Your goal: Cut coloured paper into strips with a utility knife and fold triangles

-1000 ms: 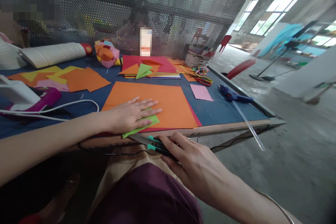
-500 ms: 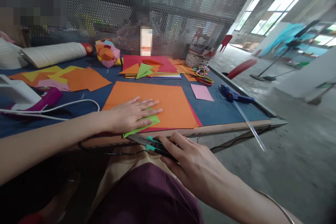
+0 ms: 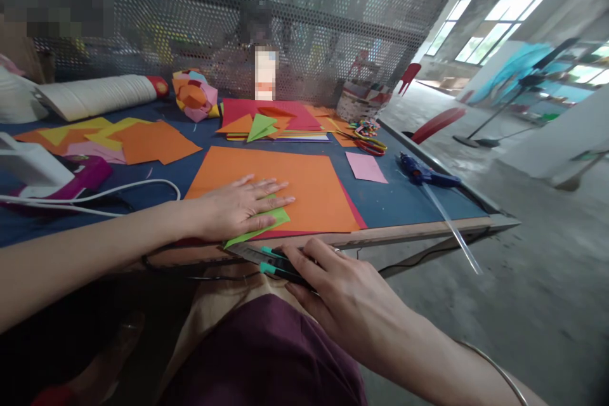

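Observation:
My left hand (image 3: 238, 208) lies flat with its fingers spread, pressing a folded piece of green paper (image 3: 275, 218) onto a large orange sheet (image 3: 285, 168). A red sheet (image 3: 358, 216) shows from under the orange one. The fingers of my right hand (image 3: 333, 285) are wrapped round a black and turquoise utility knife (image 3: 276, 263). Its blade is extended and points left, with the tip at the lower left corner of the green paper, by the table's front edge. The palm hides most of the handle.
Behind the orange sheet lies a paper stack (image 3: 304, 115). A pink square (image 3: 366, 167), scissors (image 3: 370, 147) and a blue glue gun (image 3: 423, 174) are on the right. Orange cut paper (image 3: 152, 143), a white cable (image 3: 143, 185) and a paper ball (image 3: 194, 96) are on the left.
My right hand has shifted slightly left with the utility knife, its blade slipping a little further along the green paper's fold. My left hand stays where it was.

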Demonstrator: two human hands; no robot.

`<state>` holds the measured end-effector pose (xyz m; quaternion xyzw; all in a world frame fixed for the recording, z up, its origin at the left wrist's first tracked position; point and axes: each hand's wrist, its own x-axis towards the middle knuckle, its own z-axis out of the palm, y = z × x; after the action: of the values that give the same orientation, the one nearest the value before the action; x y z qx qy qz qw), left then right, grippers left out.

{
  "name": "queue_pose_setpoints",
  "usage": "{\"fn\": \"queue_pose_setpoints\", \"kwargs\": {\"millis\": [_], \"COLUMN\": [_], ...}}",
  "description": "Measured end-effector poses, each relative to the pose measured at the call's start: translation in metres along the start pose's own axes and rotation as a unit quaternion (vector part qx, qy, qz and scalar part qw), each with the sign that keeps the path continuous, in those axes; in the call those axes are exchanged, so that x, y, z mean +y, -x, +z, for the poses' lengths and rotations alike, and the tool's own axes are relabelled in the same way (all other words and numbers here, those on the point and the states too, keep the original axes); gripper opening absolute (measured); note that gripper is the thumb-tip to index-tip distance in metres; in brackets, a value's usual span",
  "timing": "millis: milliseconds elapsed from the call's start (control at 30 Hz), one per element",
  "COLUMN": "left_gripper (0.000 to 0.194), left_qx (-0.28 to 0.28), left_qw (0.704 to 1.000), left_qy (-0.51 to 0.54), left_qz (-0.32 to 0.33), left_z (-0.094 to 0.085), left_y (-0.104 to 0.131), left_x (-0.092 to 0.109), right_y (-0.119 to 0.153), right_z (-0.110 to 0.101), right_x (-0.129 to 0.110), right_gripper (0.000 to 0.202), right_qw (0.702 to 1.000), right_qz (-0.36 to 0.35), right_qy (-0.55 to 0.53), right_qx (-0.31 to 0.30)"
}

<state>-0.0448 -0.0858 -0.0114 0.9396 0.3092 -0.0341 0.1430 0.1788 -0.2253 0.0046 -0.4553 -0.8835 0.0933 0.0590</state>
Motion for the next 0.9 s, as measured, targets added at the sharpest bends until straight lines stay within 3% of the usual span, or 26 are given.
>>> {"fn": "queue_pose_setpoints", "kwargs": {"millis": [200,333,400,500,633,733,900], "left_gripper": [0.058,0.057,0.060,0.067,0.075,0.074,0.055], "left_qx": [0.006,0.007,0.014,0.050,0.144,0.153,0.112], "left_qw": [1.000,1.000,0.999,0.998,0.976,0.958,0.955], "left_qy": [0.010,0.021,0.028,0.040,0.045,0.046,0.039], "left_qz": [0.006,0.009,0.006,-0.026,-0.158,-0.239,-0.271], "left_z": [0.001,0.001,0.000,-0.004,-0.012,-0.015,-0.019], "left_y": [-0.001,0.000,0.001,0.004,0.014,0.020,0.018], "left_x": [-0.003,-0.005,-0.005,-0.002,0.007,0.016,0.030], "right_y": [0.009,0.029,0.037,0.038,0.023,0.008,-0.014], "right_z": [-0.003,-0.016,-0.023,-0.031,-0.030,-0.023,-0.011], "right_x": [-0.010,-0.004,0.016,0.065,0.123,0.142,0.148], "right_gripper": [0.044,0.044,0.039,0.041,0.047,0.045,0.039], "right_qw": [0.999,0.994,0.989,0.976,0.946,0.938,0.934], "right_qz": [-0.032,-0.053,-0.022,0.083,0.203,0.226,0.227], "right_qy": [-0.036,-0.071,-0.058,0.039,0.141,0.160,0.182], "right_qx": [-0.012,0.070,0.131,0.200,0.210,0.210,0.209]}}
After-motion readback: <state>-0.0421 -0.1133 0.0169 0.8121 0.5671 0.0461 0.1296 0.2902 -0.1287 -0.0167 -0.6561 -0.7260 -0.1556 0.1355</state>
